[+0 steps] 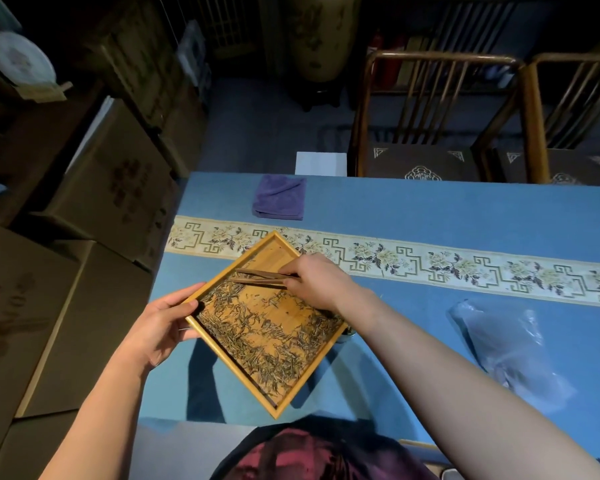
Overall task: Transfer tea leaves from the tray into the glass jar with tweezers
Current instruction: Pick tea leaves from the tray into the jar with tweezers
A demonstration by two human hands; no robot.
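Note:
A square bamboo tray (222, 344) is lifted above the blue table, turned like a diamond and tilted. Dry tea leaves (267, 341) lie scattered over its lower half. My left hand (160, 327) grips the tray's left corner. My right hand (317, 282) reaches over the tray's upper right edge and holds dark wooden tweezers (257, 277), whose tips point left over the leaves near the upper left edge. Only a small green-tinted bit of the glass jar (347, 336) shows, under the tray's right corner; the tray hides the rest of it.
A folded purple cloth (279, 201) lies at the table's far edge. A crumpled clear plastic bag (510, 351) lies on the right. A patterned runner (430, 261) crosses the table. Wooden chairs (430, 116) stand behind, cardboard boxes (94, 209) stacked at the left.

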